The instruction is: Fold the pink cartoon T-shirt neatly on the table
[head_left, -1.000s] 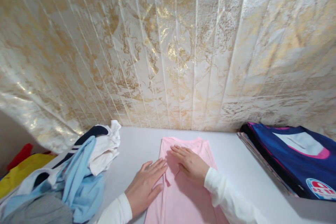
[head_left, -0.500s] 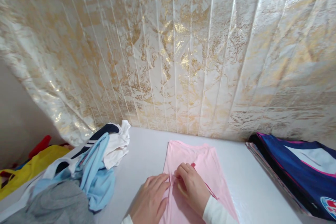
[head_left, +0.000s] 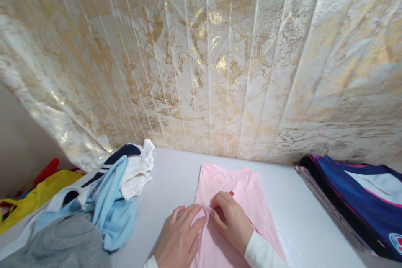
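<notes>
A pink shirt (head_left: pixel 248 188) lies on the white table in front of me, with a fold running lengthwise near its left side. A small part of a red print shows beside and beneath my right hand. My right hand (head_left: pixel 231 220) rests over the middle of the shirt, its thumb and fingertips pinched on the fabric at the fold. Against the shirt's left edge lies my left hand (head_left: pixel 180 234), fingers stretched out and slightly apart, fingertips touching the cloth next to the fold. The near end of the shirt runs out of view.
On the left is a loose heap of clothes: a light blue garment (head_left: pixel 117 222), a grey one (head_left: pixel 67 243) and a white one (head_left: pixel 138 178). Yellow cloth (head_left: pixel 47 190) lies beyond it. A folded stack (head_left: pixel 354 201) with a navy top stands right. A gold-patterned curtain (head_left: pixel 201 71) hangs behind the table.
My right hand has shifted very slightly to the right, drawing the pinched fold with it. The left hand's fingers have followed a little. The view has moved slightly.
</notes>
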Motion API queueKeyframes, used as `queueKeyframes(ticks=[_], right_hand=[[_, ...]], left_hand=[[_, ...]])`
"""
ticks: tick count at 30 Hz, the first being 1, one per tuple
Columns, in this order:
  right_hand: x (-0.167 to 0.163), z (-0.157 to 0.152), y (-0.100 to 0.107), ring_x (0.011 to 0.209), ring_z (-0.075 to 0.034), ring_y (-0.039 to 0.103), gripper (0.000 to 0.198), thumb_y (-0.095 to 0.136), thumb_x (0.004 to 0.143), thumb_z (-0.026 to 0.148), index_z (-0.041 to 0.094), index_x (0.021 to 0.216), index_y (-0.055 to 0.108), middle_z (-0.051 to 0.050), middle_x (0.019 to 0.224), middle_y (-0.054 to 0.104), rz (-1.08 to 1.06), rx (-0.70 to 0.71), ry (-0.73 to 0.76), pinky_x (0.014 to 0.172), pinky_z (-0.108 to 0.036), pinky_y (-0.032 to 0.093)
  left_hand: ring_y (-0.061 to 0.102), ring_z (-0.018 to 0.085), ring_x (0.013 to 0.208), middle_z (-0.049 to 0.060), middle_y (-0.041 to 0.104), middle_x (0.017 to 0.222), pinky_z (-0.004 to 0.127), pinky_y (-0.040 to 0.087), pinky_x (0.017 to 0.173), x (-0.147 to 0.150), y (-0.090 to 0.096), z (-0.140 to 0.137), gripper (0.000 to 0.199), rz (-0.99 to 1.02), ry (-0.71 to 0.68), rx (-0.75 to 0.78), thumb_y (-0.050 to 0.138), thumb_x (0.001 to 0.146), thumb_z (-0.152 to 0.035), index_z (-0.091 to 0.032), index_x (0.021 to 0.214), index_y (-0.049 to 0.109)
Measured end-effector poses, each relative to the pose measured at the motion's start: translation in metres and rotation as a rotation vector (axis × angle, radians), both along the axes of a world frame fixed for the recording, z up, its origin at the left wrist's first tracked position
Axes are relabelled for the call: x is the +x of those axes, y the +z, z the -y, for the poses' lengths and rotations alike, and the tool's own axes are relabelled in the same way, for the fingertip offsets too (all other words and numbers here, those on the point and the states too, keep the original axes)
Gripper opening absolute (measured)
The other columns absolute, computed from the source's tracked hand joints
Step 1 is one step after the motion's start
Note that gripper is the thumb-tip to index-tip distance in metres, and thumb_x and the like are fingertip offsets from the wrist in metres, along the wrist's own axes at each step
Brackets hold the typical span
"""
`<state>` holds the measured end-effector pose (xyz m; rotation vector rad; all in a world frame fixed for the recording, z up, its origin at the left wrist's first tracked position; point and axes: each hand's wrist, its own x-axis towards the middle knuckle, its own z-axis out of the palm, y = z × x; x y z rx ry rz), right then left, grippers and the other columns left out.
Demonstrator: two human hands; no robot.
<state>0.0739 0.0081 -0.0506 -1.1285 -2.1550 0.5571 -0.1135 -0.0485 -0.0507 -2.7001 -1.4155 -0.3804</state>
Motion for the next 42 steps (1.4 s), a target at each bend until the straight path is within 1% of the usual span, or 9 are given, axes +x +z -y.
queueKeyframes(ticks=[6, 9, 14, 18, 25, 30, 36, 39, 42], right_hand=[[0.002, 0.001, 0.001, 0.078, -0.018, 0.05, 0.015, 0.051, 0.075, 0.004, 0.018, 0.078, 0.053, -0.002, 0.081, 0.057, 0.022, 0.015, 0.002, 0.075, -0.032, 0.039], [0.004, 0.003, 0.006, 0.081, -0.018, 0.051, 0.014, 0.051, 0.078, 0.006, 0.018, 0.079, 0.056, -0.002, 0.084, 0.059, 0.026, 0.021, 0.039, 0.077, -0.032, 0.039], [0.009, 0.005, 0.01, 0.086, -0.019, 0.053, 0.03, 0.046, 0.08, 0.003, 0.023, 0.089, 0.066, -0.002, 0.091, 0.061, 0.008, 0.003, 0.098, 0.078, -0.032, 0.04], [0.01, 0.004, 0.008, 0.085, -0.019, 0.054, 0.031, 0.049, 0.084, 0.007, 0.028, 0.092, 0.071, -0.003, 0.089, 0.063, -0.001, 0.003, 0.107, 0.078, -0.032, 0.041], [0.007, 0.004, 0.006, 0.084, -0.018, 0.053, 0.025, 0.055, 0.087, 0.016, 0.032, 0.094, 0.072, -0.002, 0.087, 0.061, 0.033, 0.028, 0.106, 0.075, -0.031, 0.041], [0.004, 0.005, 0.005, 0.085, -0.018, 0.051, 0.03, 0.059, 0.083, 0.013, 0.037, 0.097, 0.071, -0.001, 0.088, 0.06, 0.082, 0.04, 0.084, 0.074, -0.031, 0.04], [0.005, 0.005, 0.007, 0.087, -0.019, 0.052, 0.039, 0.058, 0.075, 0.004, 0.034, 0.098, 0.07, -0.001, 0.09, 0.059, 0.04, -0.029, 0.093, 0.077, -0.033, 0.042], [0.014, -0.002, 0.01, 0.089, -0.018, 0.055, 0.043, 0.05, 0.077, 0.001, 0.03, 0.104, 0.068, -0.002, 0.092, 0.062, 0.002, -0.041, 0.113, 0.08, -0.032, 0.045], [0.024, -0.011, 0.011, 0.104, -0.02, 0.055, 0.043, 0.041, 0.082, 0.002, 0.022, 0.112, 0.064, -0.007, 0.109, 0.064, 0.008, 0.031, 0.083, 0.089, -0.035, 0.045]], left_hand=[[0.045, 0.021, 0.12, 0.005, 0.05, 0.131, 0.042, 0.035, 0.097, -0.001, -0.005, -0.001, 0.046, -0.016, -0.003, 0.052, 0.044, 0.081, -0.01, -0.027, 0.123, 0.048], [0.045, 0.021, 0.12, 0.005, 0.05, 0.131, 0.04, 0.035, 0.098, -0.002, -0.005, -0.001, 0.049, -0.012, -0.009, 0.064, 0.045, 0.081, -0.009, -0.028, 0.126, 0.046], [0.046, 0.021, 0.12, 0.005, 0.051, 0.13, 0.04, 0.035, 0.098, -0.001, 0.0, 0.0, 0.055, 0.009, -0.008, 0.051, 0.045, 0.08, -0.009, -0.029, 0.131, 0.041], [0.047, 0.021, 0.119, 0.004, 0.051, 0.129, 0.039, 0.035, 0.098, 0.0, 0.001, 0.0, 0.053, 0.022, -0.011, 0.052, 0.045, 0.081, -0.009, -0.029, 0.13, 0.042], [0.045, 0.022, 0.119, 0.004, 0.05, 0.13, 0.043, 0.033, 0.099, -0.001, 0.0, 0.001, 0.053, 0.014, -0.003, 0.007, 0.045, 0.08, -0.009, -0.029, 0.129, 0.043], [0.044, 0.024, 0.117, 0.007, 0.045, 0.132, 0.042, 0.034, 0.099, 0.0, 0.003, 0.001, 0.051, 0.084, -0.003, 0.012, 0.048, 0.079, -0.013, -0.025, 0.129, 0.043], [0.042, 0.027, 0.12, 0.006, 0.044, 0.135, 0.044, 0.037, 0.098, -0.001, 0.004, 0.001, 0.053, 0.057, -0.034, 0.05, 0.052, 0.082, -0.018, -0.028, 0.133, 0.041], [0.04, 0.027, 0.124, 0.005, 0.041, 0.139, 0.042, 0.037, 0.098, -0.002, 0.004, 0.0, 0.052, 0.051, -0.062, 0.045, 0.052, 0.083, -0.019, -0.028, 0.133, 0.042], [0.036, 0.026, 0.128, 0.005, 0.037, 0.144, 0.04, 0.037, 0.099, -0.002, 0.005, -0.002, 0.052, 0.034, -0.095, 0.008, 0.051, 0.084, -0.018, -0.026, 0.134, 0.041]])
